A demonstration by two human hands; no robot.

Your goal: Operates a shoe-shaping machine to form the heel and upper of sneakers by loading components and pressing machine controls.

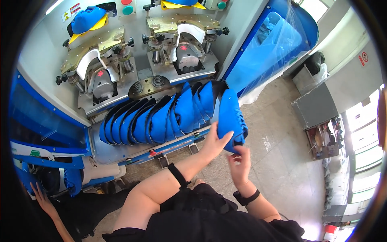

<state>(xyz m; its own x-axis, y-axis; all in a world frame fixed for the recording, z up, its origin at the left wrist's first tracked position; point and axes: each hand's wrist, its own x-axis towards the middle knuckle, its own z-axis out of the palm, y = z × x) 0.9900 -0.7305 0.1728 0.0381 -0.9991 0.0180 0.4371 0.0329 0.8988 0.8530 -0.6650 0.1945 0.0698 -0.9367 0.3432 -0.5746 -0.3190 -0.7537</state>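
A blue shoe upper (229, 111) with laces along its right side is held up beyond the right end of a metal shelf. My left hand (215, 142) grips its lower left side, the thumb lying across the blue surface. At its lower end, my right hand (240, 163) has curled fingers and seems to pinch the edge near the black lining. Beside it, a row of several blue shoe uppers (143, 123) with dark linings leans closely packed along the metal shelf (100, 151).
Behind the row stand two machine stations, each with a metal mould (187, 56) and a white curved pad (191, 30). Blue-and-yellow pieces (86, 22) rest above. A blue panel (270, 44) borders the right. At lower left, another person's hand (44, 199) is near other blue uppers (72, 181).
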